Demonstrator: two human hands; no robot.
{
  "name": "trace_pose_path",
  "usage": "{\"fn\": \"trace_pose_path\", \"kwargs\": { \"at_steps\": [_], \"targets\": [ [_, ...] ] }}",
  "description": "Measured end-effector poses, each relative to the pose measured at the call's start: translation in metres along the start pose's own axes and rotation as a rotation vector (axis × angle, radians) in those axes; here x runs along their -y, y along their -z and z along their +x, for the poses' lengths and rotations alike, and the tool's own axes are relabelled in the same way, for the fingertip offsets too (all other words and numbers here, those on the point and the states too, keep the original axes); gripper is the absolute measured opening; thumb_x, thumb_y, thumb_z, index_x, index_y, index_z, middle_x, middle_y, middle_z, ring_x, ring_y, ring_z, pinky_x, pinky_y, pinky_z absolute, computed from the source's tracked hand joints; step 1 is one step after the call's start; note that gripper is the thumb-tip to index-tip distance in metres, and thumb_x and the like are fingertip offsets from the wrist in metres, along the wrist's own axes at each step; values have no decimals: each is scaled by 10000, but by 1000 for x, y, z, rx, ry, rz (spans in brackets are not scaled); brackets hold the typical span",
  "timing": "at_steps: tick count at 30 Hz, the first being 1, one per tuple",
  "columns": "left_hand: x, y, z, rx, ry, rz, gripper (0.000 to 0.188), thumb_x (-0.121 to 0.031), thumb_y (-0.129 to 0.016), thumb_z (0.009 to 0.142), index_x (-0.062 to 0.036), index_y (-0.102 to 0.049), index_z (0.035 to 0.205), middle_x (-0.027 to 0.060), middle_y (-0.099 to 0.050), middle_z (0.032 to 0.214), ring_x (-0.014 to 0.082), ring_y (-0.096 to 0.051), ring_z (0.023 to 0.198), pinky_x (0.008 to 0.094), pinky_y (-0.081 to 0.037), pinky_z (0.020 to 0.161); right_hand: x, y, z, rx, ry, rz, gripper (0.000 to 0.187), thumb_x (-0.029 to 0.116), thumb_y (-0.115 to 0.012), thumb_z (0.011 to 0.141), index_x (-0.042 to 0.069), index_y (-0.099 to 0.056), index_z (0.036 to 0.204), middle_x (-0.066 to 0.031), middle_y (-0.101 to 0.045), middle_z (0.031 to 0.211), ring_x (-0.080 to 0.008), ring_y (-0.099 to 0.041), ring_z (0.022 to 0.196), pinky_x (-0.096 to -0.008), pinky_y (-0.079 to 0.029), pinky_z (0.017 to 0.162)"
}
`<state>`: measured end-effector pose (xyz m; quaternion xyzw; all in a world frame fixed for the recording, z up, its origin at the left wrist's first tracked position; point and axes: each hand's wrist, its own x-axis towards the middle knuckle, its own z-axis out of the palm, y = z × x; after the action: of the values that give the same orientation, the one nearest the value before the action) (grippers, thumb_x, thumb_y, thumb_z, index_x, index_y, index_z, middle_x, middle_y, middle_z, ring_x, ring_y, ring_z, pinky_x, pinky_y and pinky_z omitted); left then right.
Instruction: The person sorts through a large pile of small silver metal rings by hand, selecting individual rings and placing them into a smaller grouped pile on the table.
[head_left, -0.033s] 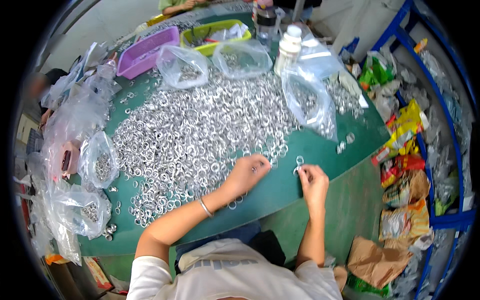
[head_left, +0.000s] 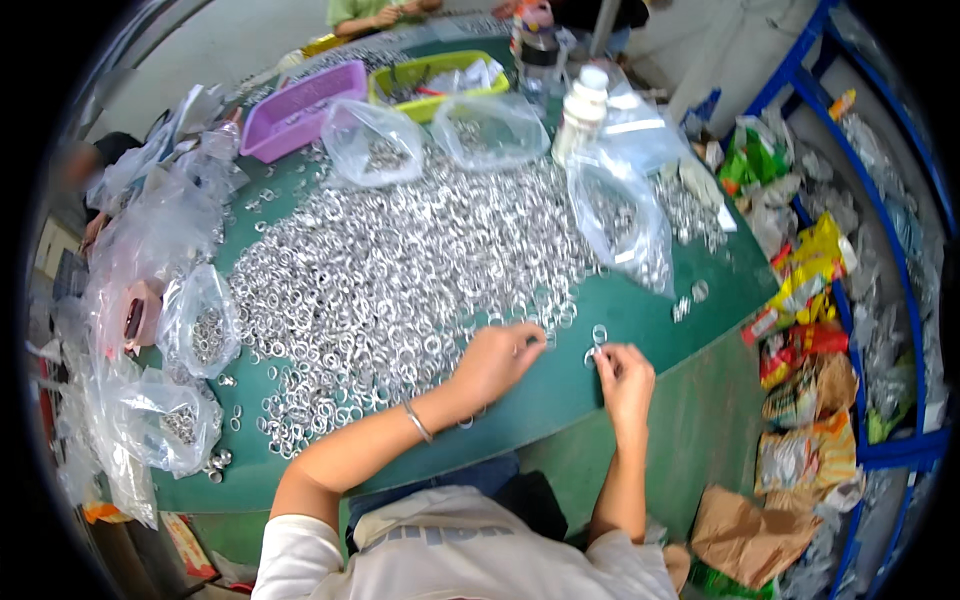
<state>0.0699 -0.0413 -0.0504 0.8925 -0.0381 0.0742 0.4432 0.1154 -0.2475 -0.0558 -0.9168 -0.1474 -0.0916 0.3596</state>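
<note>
A wide heap of small silvery metal rings [head_left: 400, 250] covers much of the green table [head_left: 540, 400]. My left hand [head_left: 497, 362], with a bangle on its wrist, is curled closed at the heap's near right edge. Bits of metal ring glint between its fingers; how many it holds is hidden. To the right of it, my right hand [head_left: 626, 378] pinches a metal ring [head_left: 590, 356] between thumb and fingertips, low over the table. Just beyond those fingertips lies another loose ring [head_left: 599, 333].
Clear bags of rings stand at the back [head_left: 372, 150], right [head_left: 625, 225] and left [head_left: 205, 325]. Behind are a purple basket [head_left: 300, 110], a yellow-green basket [head_left: 440, 80] and a white bottle [head_left: 582, 115]. Blue shelving [head_left: 905, 450] stands right; another person's hands [head_left: 390, 14] show at the far end.
The whole view has shifted slightly, so the scene sits a little lower. My left hand has drawn slightly nearer to me; my right hand keeps its pinch on the ring.
</note>
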Motion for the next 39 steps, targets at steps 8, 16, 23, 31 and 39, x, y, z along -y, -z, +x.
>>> {"fn": "trace_pose_path", "kwargs": {
  "at_steps": [8, 16, 23, 31, 39],
  "targets": [
    [-2, -20, 18, 150, -83, 473, 165, -157, -594, 809, -14, -570, 888, 172, -622, 810, 346, -637, 690, 430, -514, 559, 5, 3, 2, -124, -31, 15, 82, 102, -699, 755, 36, -661, 784, -86, -524, 638, -235, -504, 529, -342, -401, 514],
    [4, -18, 16, 91, -126, 344, 126, -144, -556, 828, -23, -590, 835, 150, -581, 832, 351, -613, 671, 452, -497, 577, 14, 5, -2, 26, -31, -41, 218, 141, -751, 694, 62, -620, 849, -62, -506, 614, -236, -495, 525, -359, -393, 504],
    [2, -11, 12, -66, -115, -158, 119, -115, -585, 838, -9, -619, 882, 130, -601, 807, 312, -604, 670, 413, -472, 618, 21, -4, -4, 68, 96, -187, 163, 163, -725, 728, 79, -637, 837, -65, -528, 643, -269, -519, 551, -380, -410, 520],
    [8, -7, 6, 179, 365, -840, 168, -136, -505, 930, -29, -602, 1016, 27, -584, 767, 45, -423, 546, 197, -324, 459, 1, -5, 0, -70, -265, 734, 164, 132, -617, 866, 16, -581, 755, -21, -495, 607, -100, -437, 495, -249, -314, 419],
    [8, 15, 4, 219, 473, -1129, 219, -82, -453, 885, -15, -577, 1053, 27, -584, 824, 41, -419, 565, 176, -315, 465, -51, 114, 43, -3, -518, 1825, 113, 159, -531, 863, 73, -531, 789, -53, -526, 650, -127, -413, 453, -229, -320, 352]
  ]
}}
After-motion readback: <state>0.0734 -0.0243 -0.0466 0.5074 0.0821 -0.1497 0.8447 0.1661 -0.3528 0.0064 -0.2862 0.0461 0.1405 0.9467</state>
